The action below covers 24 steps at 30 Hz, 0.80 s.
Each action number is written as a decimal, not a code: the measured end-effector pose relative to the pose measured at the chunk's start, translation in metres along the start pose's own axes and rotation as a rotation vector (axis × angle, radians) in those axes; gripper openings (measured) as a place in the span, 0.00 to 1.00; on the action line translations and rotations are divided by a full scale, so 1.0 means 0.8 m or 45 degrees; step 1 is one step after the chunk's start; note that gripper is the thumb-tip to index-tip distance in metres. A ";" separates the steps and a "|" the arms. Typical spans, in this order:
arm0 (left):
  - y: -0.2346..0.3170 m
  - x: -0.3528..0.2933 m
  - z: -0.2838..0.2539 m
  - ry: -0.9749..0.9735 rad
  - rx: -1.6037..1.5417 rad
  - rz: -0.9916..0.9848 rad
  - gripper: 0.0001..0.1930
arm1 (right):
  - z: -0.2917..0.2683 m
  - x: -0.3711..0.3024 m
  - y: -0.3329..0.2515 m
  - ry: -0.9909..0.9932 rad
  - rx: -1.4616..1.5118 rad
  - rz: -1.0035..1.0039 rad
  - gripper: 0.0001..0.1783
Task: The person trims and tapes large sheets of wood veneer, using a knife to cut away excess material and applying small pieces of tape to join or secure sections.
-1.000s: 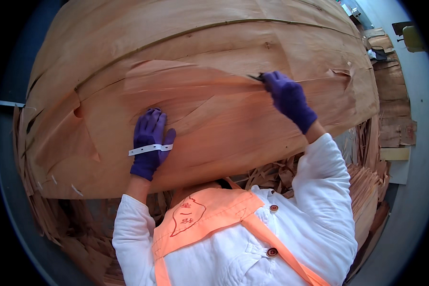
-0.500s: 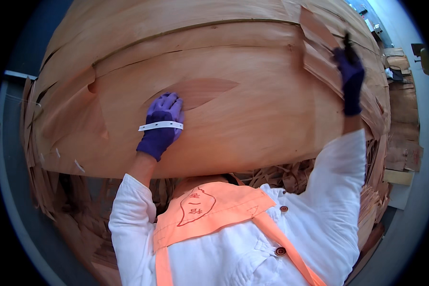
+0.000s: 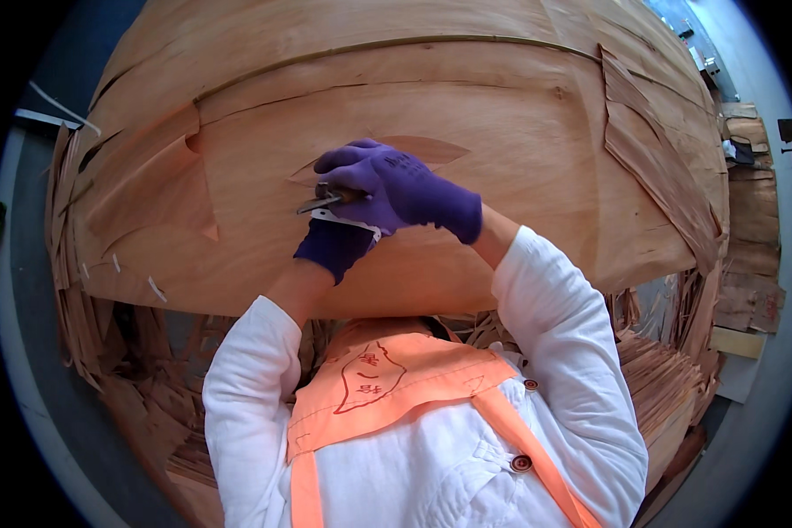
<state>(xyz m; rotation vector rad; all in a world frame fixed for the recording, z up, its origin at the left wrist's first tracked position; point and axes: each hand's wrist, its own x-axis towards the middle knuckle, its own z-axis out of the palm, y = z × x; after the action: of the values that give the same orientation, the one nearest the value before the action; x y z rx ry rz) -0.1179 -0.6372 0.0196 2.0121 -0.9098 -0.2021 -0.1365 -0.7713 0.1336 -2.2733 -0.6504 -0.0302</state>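
Note:
A large tan wood veneer sheet (image 3: 466,255) lies in front of me, with a darker, leaf-shaped patch (image 3: 436,151) near its middle. My right hand (image 3: 405,185), in a purple glove, is closed round a knife (image 3: 312,206) with a dark handle and a short metal blade pointing left. It crosses over my left hand (image 3: 334,249), also gloved, whose fingers are hidden underneath. A white tape strip with holes (image 3: 361,224) is wrapped round the back of my left hand, right by the knife.
A torn veneer flap (image 3: 163,189) lies at the left. Loose veneer (image 3: 647,158) lies along the right side. Short white tape bits (image 3: 157,289) mark the front left. Veneer scraps (image 3: 664,370) hang and pile below the near edge. More sheets (image 3: 752,238) lie at the far right.
My right hand has come from the far right with the dark tool to the middle, over my left hand. The loose veneer at the right has shifted and now lies flatter toward the near edge.

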 end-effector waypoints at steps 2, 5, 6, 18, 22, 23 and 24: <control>0.000 0.000 -0.001 -0.021 0.078 0.046 0.22 | 0.003 0.012 0.013 -0.079 0.069 -0.045 0.18; 0.001 0.001 0.001 -0.036 0.153 0.084 0.21 | 0.001 0.016 0.023 -0.221 0.148 -0.068 0.18; 0.001 0.002 0.002 -0.045 0.189 0.098 0.21 | 0.001 0.016 0.024 -0.207 0.192 -0.050 0.19; 0.045 0.011 -0.041 -0.103 1.021 0.123 0.26 | -0.010 -0.145 0.031 0.311 1.116 0.035 0.06; 0.050 0.029 -0.046 -0.094 0.678 -0.031 0.25 | -0.001 -0.194 0.032 0.499 1.543 0.085 0.06; 0.049 0.033 -0.046 -0.078 0.650 -0.036 0.23 | 0.000 -0.197 0.032 0.545 1.652 0.003 0.08; 0.048 0.037 -0.047 -0.062 0.623 -0.041 0.20 | -0.006 -0.201 0.024 0.682 1.739 0.108 0.09</control>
<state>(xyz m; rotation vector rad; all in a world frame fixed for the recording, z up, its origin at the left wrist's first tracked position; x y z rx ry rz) -0.0995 -0.6450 0.0775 2.4808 -1.0305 -0.0464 -0.2669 -0.8572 0.0897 -0.8927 -0.1435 -0.1098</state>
